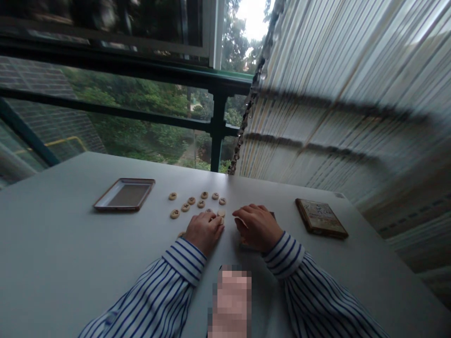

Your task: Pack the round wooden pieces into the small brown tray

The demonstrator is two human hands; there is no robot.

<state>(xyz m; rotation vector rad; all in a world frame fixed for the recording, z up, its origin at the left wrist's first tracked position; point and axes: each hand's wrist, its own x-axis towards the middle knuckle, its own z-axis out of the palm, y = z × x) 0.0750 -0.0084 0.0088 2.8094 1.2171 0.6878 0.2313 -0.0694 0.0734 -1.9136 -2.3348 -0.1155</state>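
Note:
Several round wooden xiangqi pieces with dark characters lie loosely grouped on the white table. My left hand is at the near edge of this group, its thumb and fingers closed around a pale xiangqi piece. Just beyond its fingertips lies a blank-faced piece. To the right, my right hand is curled over a dark, flat box, which it mostly covers. Its fingers are bent together, and whatever they hold is hidden.
A shallow rectangular lid or tray lies at the left, hollow side up. At the right is a flat brown patterned box. Behind the table are a window with a dark green railing and a string curtain.

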